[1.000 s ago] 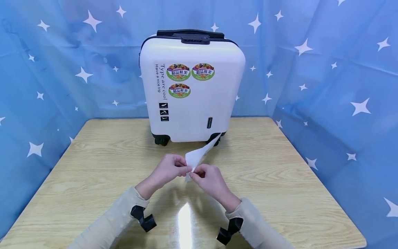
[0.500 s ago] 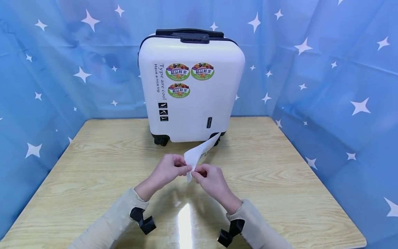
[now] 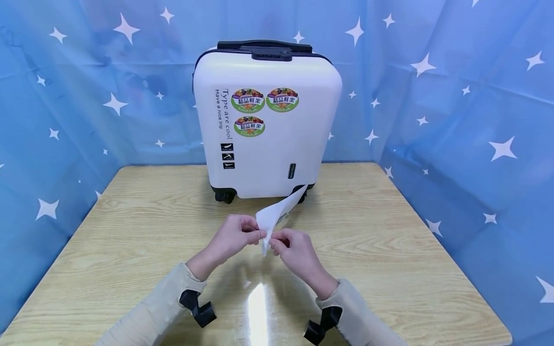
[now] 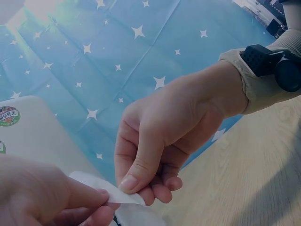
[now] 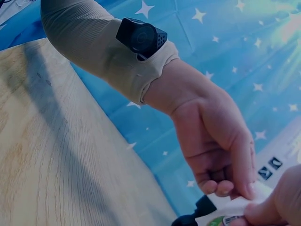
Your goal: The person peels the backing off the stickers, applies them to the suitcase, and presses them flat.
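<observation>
In the head view a white paper sheet [image 3: 277, 211] with a curled, pointed far end is held above the table. My left hand [image 3: 238, 231] pinches its near left edge between thumb and fingers. My right hand [image 3: 296, 250] pinches the near end just beside it, thumb against forefinger. The right wrist view shows green printed stickers [image 5: 217, 221] on the sheet's underside. Behind stands a white suitcase [image 3: 277, 158] bearing oval fruit stickers, two [image 3: 247, 100] in an upper row and one [image 3: 249, 126] below. Whether a sticker edge is lifted between the fingertips is too small to tell.
The suitcase rests on black wheels [image 3: 225, 196] at the back of a wood-grain table [image 3: 143, 230]. A blue curtain [image 3: 454, 120] with white stars surrounds the table's back and sides. Black camera mounts [image 3: 198, 308] sit on both wrists.
The right fingertips have shifted slightly to the right, and the sheet's near tip now hangs a little lower between the hands. The left hand keeps nearly the same place; the suitcase stays put.
</observation>
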Demonstrator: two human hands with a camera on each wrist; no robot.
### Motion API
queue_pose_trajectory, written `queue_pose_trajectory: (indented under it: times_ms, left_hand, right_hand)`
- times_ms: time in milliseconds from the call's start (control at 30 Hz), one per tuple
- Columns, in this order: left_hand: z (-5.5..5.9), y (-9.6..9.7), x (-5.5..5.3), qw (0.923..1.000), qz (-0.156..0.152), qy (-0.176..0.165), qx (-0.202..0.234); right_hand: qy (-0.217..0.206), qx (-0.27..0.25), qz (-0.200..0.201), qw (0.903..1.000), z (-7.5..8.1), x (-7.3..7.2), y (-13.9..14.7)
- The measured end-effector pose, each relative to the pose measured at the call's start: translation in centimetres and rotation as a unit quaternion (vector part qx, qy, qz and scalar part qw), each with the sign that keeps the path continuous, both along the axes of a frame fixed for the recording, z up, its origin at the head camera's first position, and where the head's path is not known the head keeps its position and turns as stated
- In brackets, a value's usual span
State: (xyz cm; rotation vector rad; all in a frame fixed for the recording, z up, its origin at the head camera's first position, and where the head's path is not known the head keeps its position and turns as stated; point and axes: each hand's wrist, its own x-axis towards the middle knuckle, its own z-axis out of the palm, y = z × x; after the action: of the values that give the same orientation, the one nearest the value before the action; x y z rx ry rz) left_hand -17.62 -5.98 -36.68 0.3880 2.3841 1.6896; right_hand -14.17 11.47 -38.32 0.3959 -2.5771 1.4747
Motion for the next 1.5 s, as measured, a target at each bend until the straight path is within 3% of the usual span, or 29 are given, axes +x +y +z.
queue_pose_trajectory:
  times_ms: [233,667,933,1300,1500]
  left_hand:
    - [0.0,-0.3,-0.1,1.0,0.005,0.003,-0.006]
    - [-0.3,-1.3,-0.4,0.9992,0.035,0.01,-0.019]
    - [-0.5,-2.0,-0.6,0.9984,0.041,0.006,-0.039]
    - [-1.0,-2.8,-0.9,0.9976,0.034,-0.013,-0.058]
    - [-1.4,-3.2,-1.0,0.9979,0.016,-0.025,-0.058]
  right_hand:
    - [-0.025,0.018,-0.02,0.9993,0.3,0.3,0.5]
    - [-0.001,0.009,-0.053,0.9986,1.0,0.2,1.4]
    - [-0.005,-0.025,-0.063,0.9977,1.6,0.1,2.0]
    - [-0.024,-0.054,-0.072,0.9957,2.4,0.2,2.5]
    - [-0.013,-0.072,-0.088,0.9935,3.0,0.2,2.7]
